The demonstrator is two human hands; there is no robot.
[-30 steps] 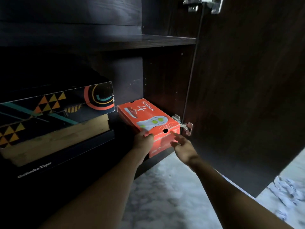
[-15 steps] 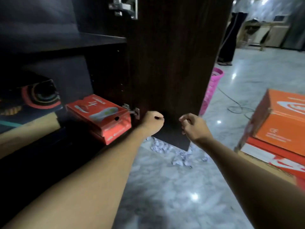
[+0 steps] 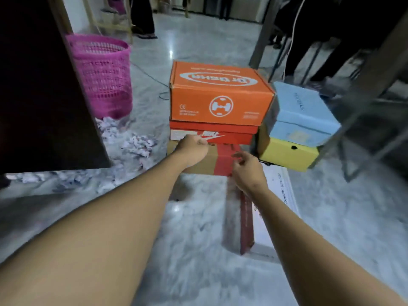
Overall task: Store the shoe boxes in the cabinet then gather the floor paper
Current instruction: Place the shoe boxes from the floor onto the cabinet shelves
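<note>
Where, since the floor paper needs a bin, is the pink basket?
The pink basket stands upper left in the head view, beside the dark cabinet door, crumpled paper at its foot.

Matt cardboard is shown by the orange box (image 3: 220, 96) and, at three o'clock of it, the blue box (image 3: 302, 115). Perforated plastic is seen in the pink basket (image 3: 103, 78) at ten o'clock. Crumpled paper (image 3: 136, 143) is strewn on the glossy, polished stone floor (image 3: 198, 51).
</note>
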